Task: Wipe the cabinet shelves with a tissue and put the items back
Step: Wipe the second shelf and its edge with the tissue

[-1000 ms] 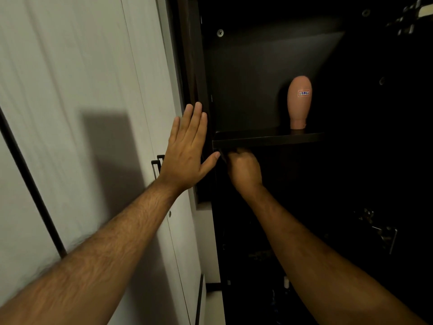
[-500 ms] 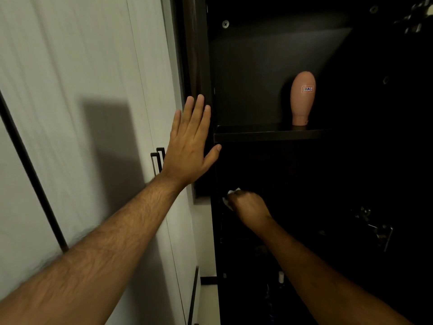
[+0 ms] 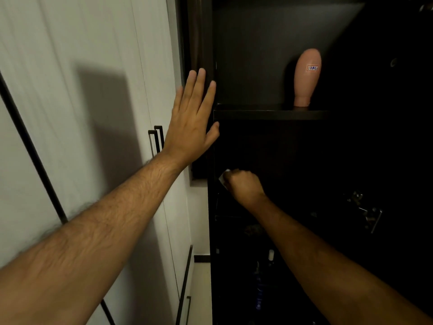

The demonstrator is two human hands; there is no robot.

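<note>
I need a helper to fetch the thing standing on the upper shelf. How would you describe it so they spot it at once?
Look into the open dark cabinet and find the shelf level with the flat left hand. Toward its right stands a pale pink bulb-shaped object, upright on its narrow end. It is the only light thing up there and carries a small handwritten label.

Probably a home — dim wardrobe cabinet (image 3: pixel 269 113), white doors (image 3: pixel 93 113).

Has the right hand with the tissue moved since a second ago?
Yes. The right hand gripping the tissue has dropped from the shelf edge to well below it.
</note>
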